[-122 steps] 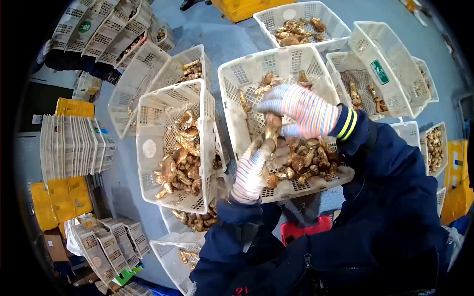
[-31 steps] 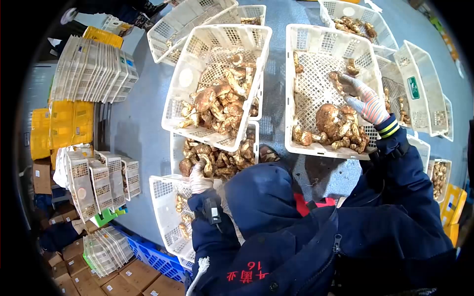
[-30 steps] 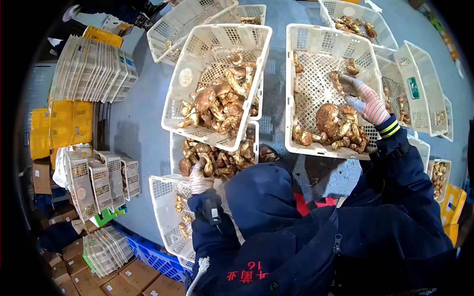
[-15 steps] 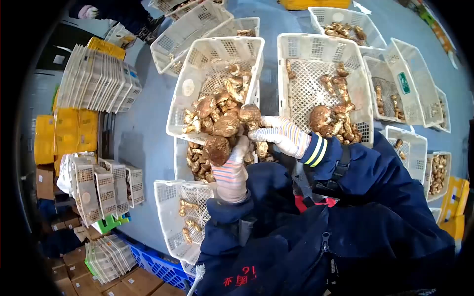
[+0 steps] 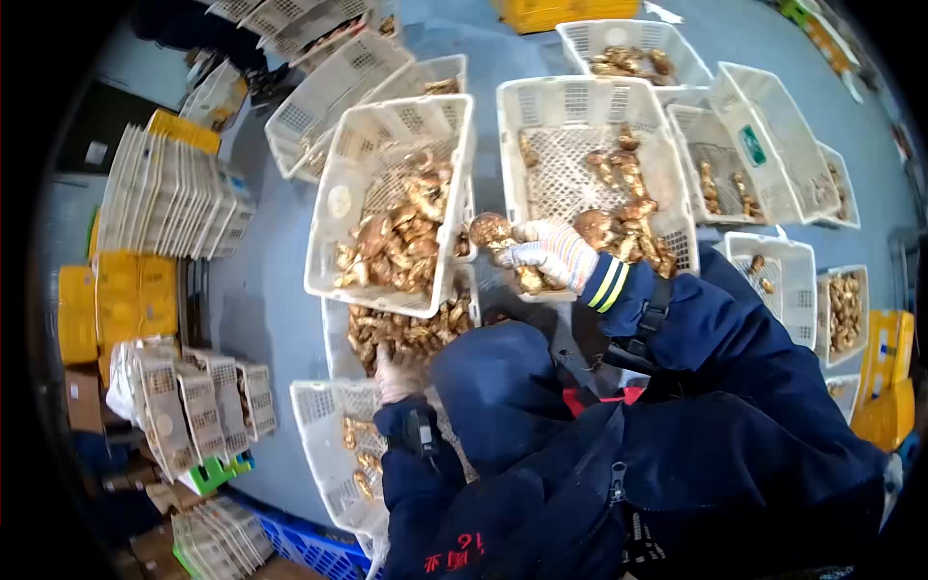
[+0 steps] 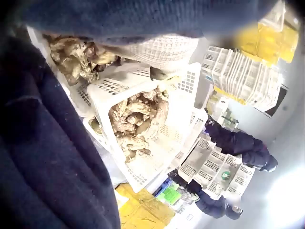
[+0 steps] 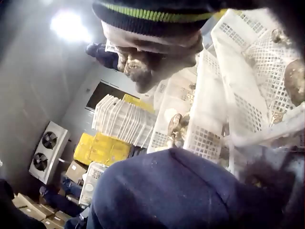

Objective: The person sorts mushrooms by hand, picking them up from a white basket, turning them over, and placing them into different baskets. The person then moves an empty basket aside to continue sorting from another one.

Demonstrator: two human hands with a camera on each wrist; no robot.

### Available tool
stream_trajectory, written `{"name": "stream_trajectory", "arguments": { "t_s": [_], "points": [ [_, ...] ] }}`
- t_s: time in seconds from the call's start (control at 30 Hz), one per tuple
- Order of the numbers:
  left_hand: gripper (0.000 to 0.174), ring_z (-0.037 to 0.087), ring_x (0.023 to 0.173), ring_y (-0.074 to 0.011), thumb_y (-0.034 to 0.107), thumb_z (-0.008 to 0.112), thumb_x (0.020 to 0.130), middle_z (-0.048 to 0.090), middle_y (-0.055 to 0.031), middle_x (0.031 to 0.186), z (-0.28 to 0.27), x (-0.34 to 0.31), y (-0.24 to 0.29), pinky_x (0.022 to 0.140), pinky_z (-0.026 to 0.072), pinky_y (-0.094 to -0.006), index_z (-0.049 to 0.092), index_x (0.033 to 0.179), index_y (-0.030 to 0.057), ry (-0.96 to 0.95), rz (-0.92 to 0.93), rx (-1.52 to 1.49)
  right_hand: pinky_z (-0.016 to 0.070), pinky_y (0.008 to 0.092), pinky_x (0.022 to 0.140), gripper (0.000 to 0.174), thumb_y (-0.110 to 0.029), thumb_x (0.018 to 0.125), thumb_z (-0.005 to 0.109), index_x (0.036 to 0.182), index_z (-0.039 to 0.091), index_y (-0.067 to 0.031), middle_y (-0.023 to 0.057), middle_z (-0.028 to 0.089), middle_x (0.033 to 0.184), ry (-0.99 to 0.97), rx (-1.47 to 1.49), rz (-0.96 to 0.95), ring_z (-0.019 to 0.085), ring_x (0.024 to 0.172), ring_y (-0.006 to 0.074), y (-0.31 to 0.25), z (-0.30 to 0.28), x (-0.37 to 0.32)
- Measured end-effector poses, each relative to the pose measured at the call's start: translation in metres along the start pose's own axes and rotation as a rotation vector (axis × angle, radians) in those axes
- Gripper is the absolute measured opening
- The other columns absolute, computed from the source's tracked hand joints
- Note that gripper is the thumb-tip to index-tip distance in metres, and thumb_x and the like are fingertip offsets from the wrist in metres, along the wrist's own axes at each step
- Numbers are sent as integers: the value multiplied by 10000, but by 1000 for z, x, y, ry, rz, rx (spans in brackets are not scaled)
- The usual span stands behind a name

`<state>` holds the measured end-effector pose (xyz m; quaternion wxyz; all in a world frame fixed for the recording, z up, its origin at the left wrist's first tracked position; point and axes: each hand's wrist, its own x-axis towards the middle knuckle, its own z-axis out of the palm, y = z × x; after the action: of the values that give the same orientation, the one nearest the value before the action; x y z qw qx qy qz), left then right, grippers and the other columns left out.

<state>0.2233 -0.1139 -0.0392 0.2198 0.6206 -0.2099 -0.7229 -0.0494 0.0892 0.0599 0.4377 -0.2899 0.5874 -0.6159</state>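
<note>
My gloved right hand (image 5: 556, 253) pinches a matsutake mushroom (image 5: 491, 230) by its stem, with the round brown cap pointing left. It is over the front left corner of the right crate (image 5: 512, 179), which holds more mushrooms (image 5: 633, 232). In the right wrist view, the held mushroom (image 7: 138, 71) hangs below the striped glove. My left hand (image 5: 394, 379) reaches down to the mushrooms (image 5: 411, 329) in a lower crate (image 5: 336, 338); its fingertips are blurred among them. Above that crate, an upper left crate (image 5: 324, 222) holds a heap of mushrooms (image 5: 396, 242).
Another crate (image 5: 309, 425) with a few mushrooms stands near my left sleeve. More crates (image 5: 773, 145) stand at the right, and one (image 5: 633, 34) at the back. Stacked white crates (image 5: 174, 188) and yellow boxes (image 5: 135, 295) line the left side. Other people (image 6: 238, 148) show in the left wrist view.
Half a second ago both hands held mushrooms by the left crates. My right hand has since moved right with its mushroom. My left hand has dropped to the lower crate, its dark-capped mushroom no longer visible there.
</note>
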Motion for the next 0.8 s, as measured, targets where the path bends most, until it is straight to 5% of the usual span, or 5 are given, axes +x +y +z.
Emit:
{"name": "stream_trajectory", "arguments": {
  "t_s": [0.13, 0.3, 0.57, 0.6, 0.8],
  "points": [
    [537, 413, 1249, -347, 335, 547, 908, 437, -170, 1348, -26, 25, 11, 1069, 320, -471, 414, 1331, 31, -247, 236, 11, 478, 308, 782, 171, -170, 877, 585, 929, 636, -15, 59, 636, 784, -26, 111, -24, 612, 823, 129, 24, -31, -15],
    [424, 583, 1026, -235, 210, 585, 907, 576, -141, 1175, 72, -98, 20, 889, 495, -332, 492, 1270, 10, -513, 511, 211, 413, 306, 608, 154, -158, 798, 624, 757, 616, -10, 83, 556, 637, 245, -170, -31, 521, 632, 145, -10, -50, -64],
    [407, 549, 1124, -299, 87, 535, 905, 504, -202, 1268, 146, -188, -84, 954, 486, -397, 446, 1281, -40, -1284, 378, 594, 461, 306, 698, 162, -130, 854, 524, 833, 642, -22, 110, 608, 805, 339, -627, -435, 614, 808, 235, -10, -101, -148],
    [433, 554, 1112, -290, 170, 562, 904, 530, -178, 1233, 146, -193, -102, 948, 476, -404, 450, 1272, -29, -1256, 242, 566, 455, 308, 739, 167, -123, 863, 511, 868, 645, -23, 119, 606, 855, 340, -312, -107, 602, 863, 260, -24, -87, -153],
    [447, 607, 921, -262, 257, 602, 904, 595, -149, 1087, 158, -228, -127, 782, 507, -362, 443, 1231, -3, -1400, -22, 492, 440, 304, 706, 217, -220, 838, 615, 895, 618, -11, 48, 625, 806, 181, 144, -198, 550, 771, 148, -26, -52, -182]
  ]
}}
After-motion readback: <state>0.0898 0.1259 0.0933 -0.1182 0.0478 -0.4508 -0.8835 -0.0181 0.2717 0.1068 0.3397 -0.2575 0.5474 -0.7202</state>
